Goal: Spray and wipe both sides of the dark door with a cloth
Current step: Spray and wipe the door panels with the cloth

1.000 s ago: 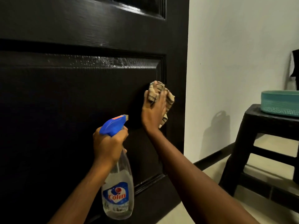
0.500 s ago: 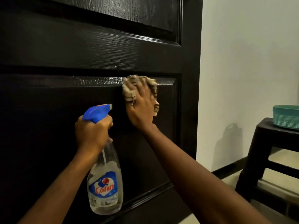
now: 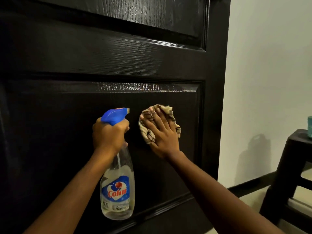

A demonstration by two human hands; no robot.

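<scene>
The dark door filled the left and centre of the frame, with its edge against a pale wall on the right. Near the middle of the lower panel the right hand pressed a crumpled striped cloth flat on the wood. Its fingers lay spread wide over the cloth rather than gripping it. Just left of it, the left hand held a spray bottle by the neck under its blue trigger head. Those fingers were curled tightly round the bottle, which hung upright with the nozzle facing the door. The bottle looked roughly half full of clear liquid. Fine droplets shone along the bevel at the top of the lower panel, and a wet sheen showed on the upper panel at the top of the frame. This face therefore seemed sprayed but not wiped everywhere. The wiping looked to be in the middle of the lower panel, so the beaded strip above and the lower part of the panel probably remained. Nothing of the door's other side showed, and whether it was done could not be told. At the right edge stood a dark stool carrying a teal basket, well apart from the work.
</scene>
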